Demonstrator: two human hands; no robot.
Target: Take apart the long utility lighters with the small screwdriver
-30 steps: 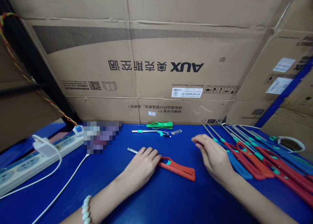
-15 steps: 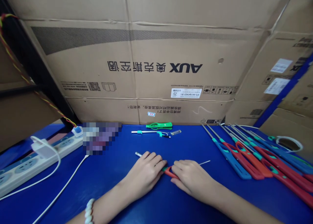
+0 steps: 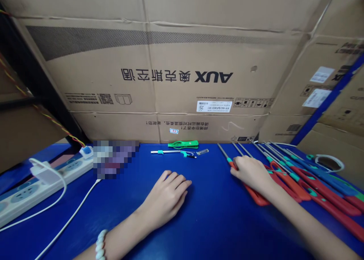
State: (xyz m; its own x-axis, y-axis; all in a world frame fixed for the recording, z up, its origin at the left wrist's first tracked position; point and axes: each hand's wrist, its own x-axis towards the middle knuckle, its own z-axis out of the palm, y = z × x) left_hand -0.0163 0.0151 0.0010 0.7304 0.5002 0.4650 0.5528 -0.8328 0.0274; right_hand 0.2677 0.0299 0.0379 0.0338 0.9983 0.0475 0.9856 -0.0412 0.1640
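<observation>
My right hand (image 3: pixel 251 174) is closed around a red long-reach lighter (image 3: pixel 257 199), at the left end of a row of similar lighters (image 3: pixel 315 180). The lighter's metal tube points away from me, and my hand hides its middle. A thin light shaft (image 3: pixel 280 171) sticks out to the right of that hand; its other end is hidden. My left hand (image 3: pixel 167 199) holds nothing and rests over the blue table (image 3: pixel 127 210), its fingers loosely stretched. Beyond it lie a green lighter handle (image 3: pixel 183 144), a metal tube with wires (image 3: pixel 167 152) and a small clear part (image 3: pixel 203 152).
On the left, a white power strip (image 3: pixel 54 174) holds a plugged-in charger (image 3: pixel 45 171) with a white cable (image 3: pixel 71 218). A tall cardboard sheet (image 3: pixel 170 93) stands behind the table. A white ring-shaped roll (image 3: pixel 330 163) lies at the far right.
Both hands were together on the red lighter at the middle. My left hand has let go, and my right hand has carried the lighter right, to the row. The view has shifted slightly.
</observation>
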